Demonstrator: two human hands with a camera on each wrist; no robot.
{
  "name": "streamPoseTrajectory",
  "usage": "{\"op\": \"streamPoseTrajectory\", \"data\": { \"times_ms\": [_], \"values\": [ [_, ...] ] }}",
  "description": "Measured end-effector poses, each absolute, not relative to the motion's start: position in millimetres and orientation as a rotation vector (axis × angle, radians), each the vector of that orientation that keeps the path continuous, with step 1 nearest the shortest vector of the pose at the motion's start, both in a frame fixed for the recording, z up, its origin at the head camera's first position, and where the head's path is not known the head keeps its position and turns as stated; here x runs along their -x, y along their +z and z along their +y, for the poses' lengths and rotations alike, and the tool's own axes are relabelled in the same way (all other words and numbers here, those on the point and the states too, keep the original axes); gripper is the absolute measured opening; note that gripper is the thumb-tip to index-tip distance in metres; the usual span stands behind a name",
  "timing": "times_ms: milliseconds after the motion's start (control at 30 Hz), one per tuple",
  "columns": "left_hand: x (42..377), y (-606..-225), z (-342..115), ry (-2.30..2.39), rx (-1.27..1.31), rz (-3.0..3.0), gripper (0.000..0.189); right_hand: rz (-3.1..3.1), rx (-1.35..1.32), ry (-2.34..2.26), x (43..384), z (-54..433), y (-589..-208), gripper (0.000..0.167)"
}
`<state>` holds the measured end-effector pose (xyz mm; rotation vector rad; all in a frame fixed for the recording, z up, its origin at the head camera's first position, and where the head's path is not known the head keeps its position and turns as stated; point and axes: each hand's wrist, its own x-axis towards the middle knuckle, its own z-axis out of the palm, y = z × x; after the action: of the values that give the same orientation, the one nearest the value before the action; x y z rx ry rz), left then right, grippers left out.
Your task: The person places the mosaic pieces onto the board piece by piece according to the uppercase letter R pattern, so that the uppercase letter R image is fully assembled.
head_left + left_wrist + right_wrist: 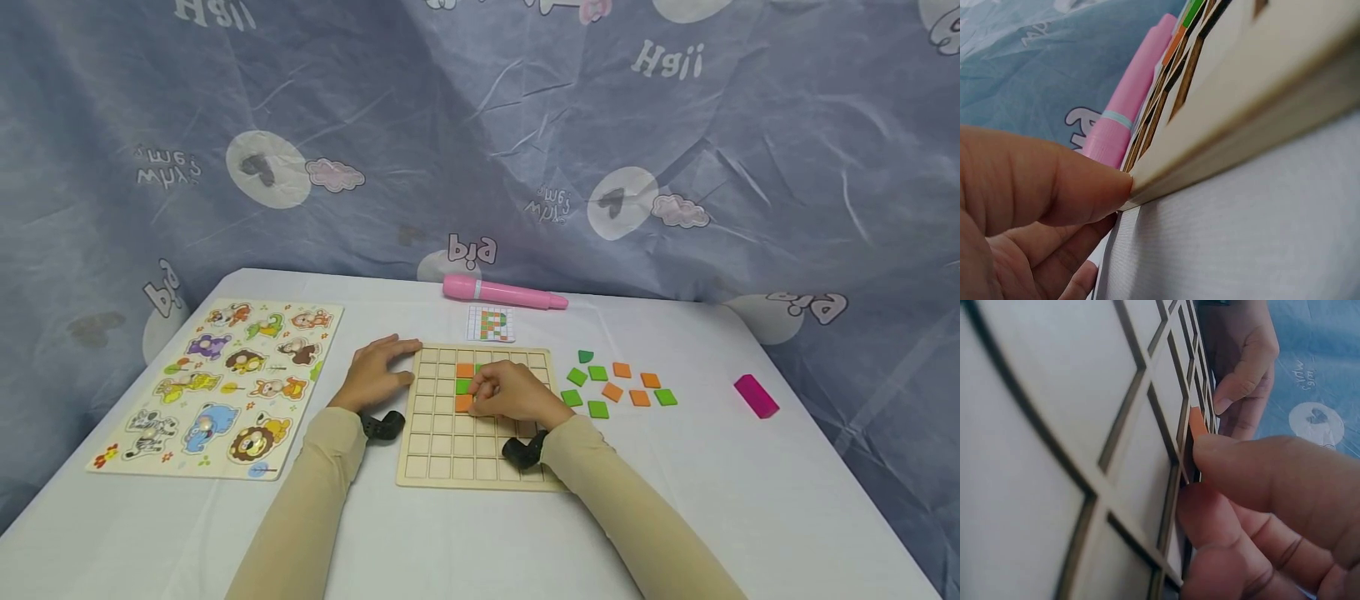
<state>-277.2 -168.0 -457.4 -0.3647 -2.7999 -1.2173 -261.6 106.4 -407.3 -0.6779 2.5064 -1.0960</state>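
A wooden grid board point(420, 467) lies flat on the white table. My left hand point(377, 372) rests at its upper left corner, thumb tip point(1116, 195) against the board's edge and the other fingers spread loosely. Over the grid my right hand point(517, 393) is bent down, thumb and curled fingers pinching at an orange square tile point(463, 404). In the right wrist view the thumb tip point(1210, 450) overlaps that orange tile point(1197, 420). Above it in the same column sit a green tile point(463, 387) and another orange tile point(465, 369). A further green tile is partly hidden behind the right hand.
Right of the board lie loose green tiles point(597, 409) and orange tiles point(640, 397). A small pattern card point(491, 324) and a pink marker-shaped stick point(510, 294) are behind it. An animal puzzle board point(217, 387) lies left; a magenta block point(756, 397) lies far right.
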Motion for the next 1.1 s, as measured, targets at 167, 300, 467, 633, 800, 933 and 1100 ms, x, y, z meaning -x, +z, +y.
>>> {"op": "streamPoseTrajectory", "data": {
  "times_ms": [167,300,467,633,800,933,1100],
  "values": [
    [277,-458,-169,-1.21,0.361,-2.799,0.058,2.508,0.664,-1.089,261,106,-407,0.016],
    [278,-458,-169,-1.214,0.355,-2.801,0.058,2.501,0.667,-1.08,262,106,-407,0.016],
    [278,-458,-168,-1.215,0.356,-2.799,0.058,2.462,0.713,-1.104,265,110,-408,0.016],
    [278,-457,-168,-1.214,0.355,-2.803,0.058,2.323,0.75,-1.223,265,123,-408,0.022],
    [278,-457,-167,-1.214,0.359,-2.807,0.058,2.196,0.695,-1.351,264,145,-405,0.03],
    [278,-457,-168,-1.216,0.355,-2.81,0.059,2.17,0.666,-1.429,262,168,-403,0.034],
    [277,-457,-168,-1.211,0.361,-2.808,0.059,2.182,0.615,-1.503,259,199,-403,0.036]
  ]
}}
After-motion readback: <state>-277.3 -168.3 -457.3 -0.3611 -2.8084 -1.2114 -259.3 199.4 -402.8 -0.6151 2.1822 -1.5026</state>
